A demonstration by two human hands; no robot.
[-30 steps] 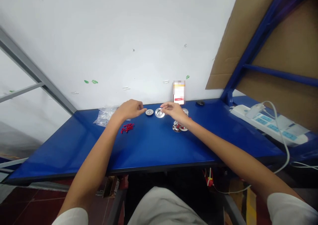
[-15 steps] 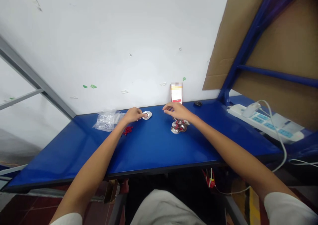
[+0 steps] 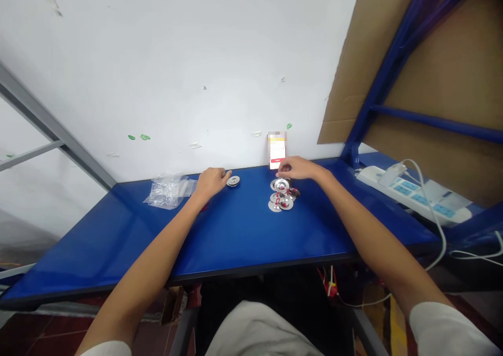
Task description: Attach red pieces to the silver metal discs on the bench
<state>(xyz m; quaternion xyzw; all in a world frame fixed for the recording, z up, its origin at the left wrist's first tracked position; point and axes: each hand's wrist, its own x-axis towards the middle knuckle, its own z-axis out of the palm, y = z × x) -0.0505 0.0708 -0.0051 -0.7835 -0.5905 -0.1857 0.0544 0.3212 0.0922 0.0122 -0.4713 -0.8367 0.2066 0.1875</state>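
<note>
My left hand (image 3: 212, 182) rests over the blue table with its thumb spread out, and its other fingers are partly hidden. Just right of that thumb lies a short stack of plain metal cymbals (image 3: 233, 181). Under my left wrist, a bit of red cord (image 3: 205, 206) shows. My right hand (image 3: 294, 168) is at the back of a pile of small metal cymbals with red cords (image 3: 283, 203). Its thumb and fingertips pinch together at the edge of the top cymbal (image 3: 282, 186).
A lit phone (image 3: 277, 151) leans against the white wall behind the pile. Clear plastic bags (image 3: 168, 191) lie at the left. A white power strip (image 3: 416, 193) with a plug and cable sits at the right, near the blue frame (image 3: 377, 99).
My right hand has moved right onto the cymbal pile and closed its fingertips. My left thumb has come off the cymbal stack, leaving it on the table. The view has shifted slightly.
</note>
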